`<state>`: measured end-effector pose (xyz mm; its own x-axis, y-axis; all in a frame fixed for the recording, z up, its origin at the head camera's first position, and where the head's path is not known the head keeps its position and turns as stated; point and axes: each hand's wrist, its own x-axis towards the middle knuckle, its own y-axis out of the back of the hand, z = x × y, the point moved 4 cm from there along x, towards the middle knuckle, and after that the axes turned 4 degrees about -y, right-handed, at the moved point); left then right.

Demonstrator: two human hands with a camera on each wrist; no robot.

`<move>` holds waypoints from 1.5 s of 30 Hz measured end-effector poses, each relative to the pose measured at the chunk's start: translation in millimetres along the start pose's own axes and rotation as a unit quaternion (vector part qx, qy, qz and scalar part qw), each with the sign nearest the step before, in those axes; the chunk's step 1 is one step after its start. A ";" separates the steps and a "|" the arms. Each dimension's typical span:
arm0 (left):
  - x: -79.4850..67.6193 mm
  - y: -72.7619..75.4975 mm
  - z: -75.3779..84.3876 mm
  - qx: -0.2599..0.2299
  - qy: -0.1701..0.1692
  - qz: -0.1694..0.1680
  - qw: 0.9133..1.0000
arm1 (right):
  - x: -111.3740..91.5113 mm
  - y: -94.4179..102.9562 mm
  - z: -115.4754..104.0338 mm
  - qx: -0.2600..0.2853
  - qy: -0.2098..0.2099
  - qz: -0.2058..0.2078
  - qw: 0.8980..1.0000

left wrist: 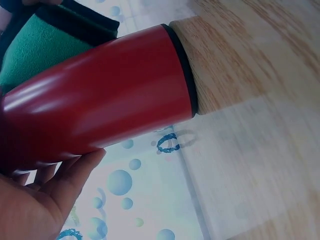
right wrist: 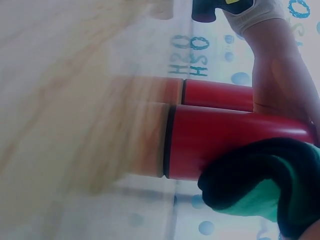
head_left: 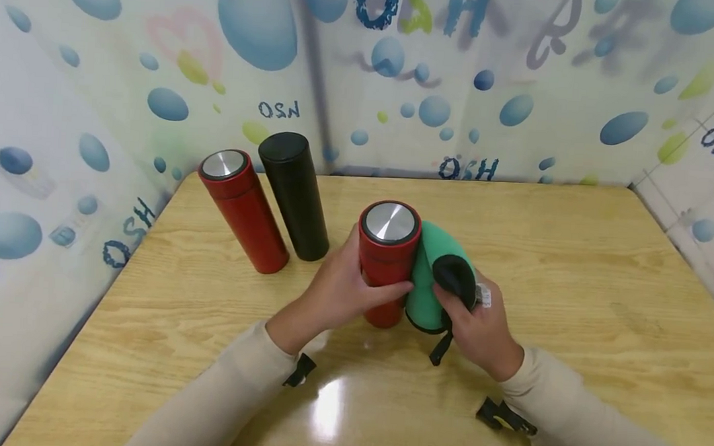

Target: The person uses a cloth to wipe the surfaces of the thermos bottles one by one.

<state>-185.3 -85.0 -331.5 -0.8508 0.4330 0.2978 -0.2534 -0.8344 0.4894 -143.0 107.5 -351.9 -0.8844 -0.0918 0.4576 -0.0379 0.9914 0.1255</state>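
Note:
A red flask (head_left: 387, 268) with a brushed-metal lid top stands upright on the table. My left hand (head_left: 344, 283) grips it from the left, thumb across the front. Against its right side is a green cloth piece (head_left: 443, 241) with black edging, a white label and a short black strap. My right hand (head_left: 481, 330) pinches this piece at its folded-over black part. In the left wrist view the red flask (left wrist: 110, 90) shows its black base ring at the table. The right wrist view shows the cloth's black edge (right wrist: 235, 180) overlapping the flask (right wrist: 210, 145); most right-hand fingers are hidden.
Another red flask (head_left: 245, 214) and a black flask (head_left: 297, 200) stand upright side by side at the back left. The wooden table (head_left: 573, 261) ends at a patterned backdrop (head_left: 392, 124) with blue drops. A black strap buckle (head_left: 504, 416) hangs beneath the right sleeve.

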 end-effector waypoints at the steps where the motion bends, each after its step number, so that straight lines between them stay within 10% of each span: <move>1: 0.3 -0.1 0.3 0.001 -0.002 -0.001 1.000 | 0.3 -0.1 -0.1 -0.001 -0.005 -0.001 1.000; 8: -0.7 -2.5 -1.7 0.005 0.011 0.000 1.000 | -0.3 -0.6 5.3 -0.035 -0.075 -0.018 0.996; 16: -1.2 -2.6 -1.8 -0.003 0.002 0.000 1.000 | -2.5 -0.4 -2.4 0.044 -0.014 -0.002 0.999; 37: 1.0 -1.4 -0.4 -0.017 0.008 -0.015 1.000 | -0.4 -1.1 1.1 -0.014 -0.065 -0.022 0.998; 45: 0.8 -0.5 -1.6 -0.019 0.022 -0.018 0.999 | -1.2 0.0 -4.6 0.025 -0.018 -0.005 1.000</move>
<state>-186.6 -84.8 -332.8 -0.8596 0.4492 0.2435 -0.3020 -0.8311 0.4670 -139.7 107.2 -348.3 -0.9003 -0.0994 0.4239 -0.0696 0.9939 0.0852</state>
